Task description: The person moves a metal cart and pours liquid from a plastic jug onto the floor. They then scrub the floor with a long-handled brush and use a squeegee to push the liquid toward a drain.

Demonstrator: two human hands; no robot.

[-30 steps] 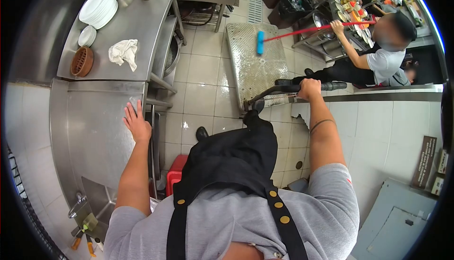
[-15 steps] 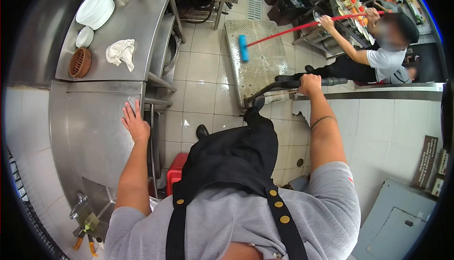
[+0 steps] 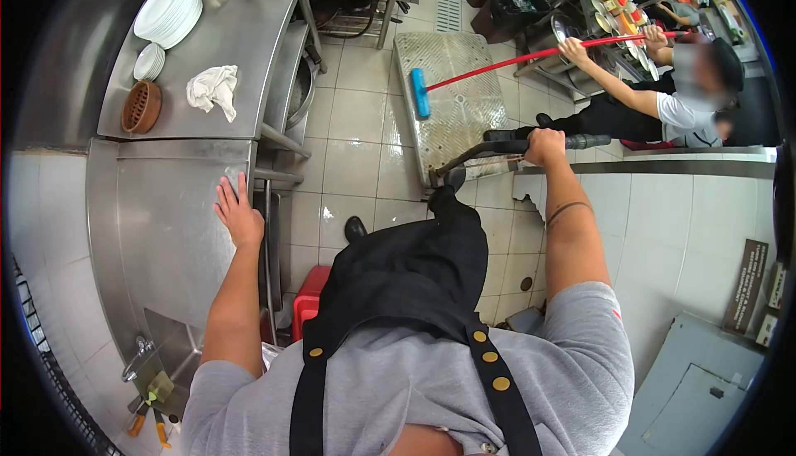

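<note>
My left hand [image 3: 240, 214] lies with fingers spread on the bare steel counter [image 3: 166, 224], near its edge. My right hand [image 3: 545, 147] is wrapped round the black-gripped handle [image 3: 584, 142] of a platform cart. The cart's textured flat deck [image 3: 464, 128] stands on the tiled floor in front of me and looks wet. On the deck rests the blue head of a floor brush [image 3: 420, 94]. A co-worker [image 3: 696, 112] at the right holds the brush's red pole [image 3: 514, 60] with both hands.
White plates [image 3: 168, 15], a brown round basket-like dish [image 3: 142, 108] and a white cloth [image 3: 213, 92] sit on the left steel table. A red stool [image 3: 308, 300] stands beside me. A sink [image 3: 178, 332] lies at lower left, a black bin [image 3: 507, 12] at the back.
The co-worker's brush head has slid left and slightly nearer to me across the deck. Both my hands have stayed where they were.
</note>
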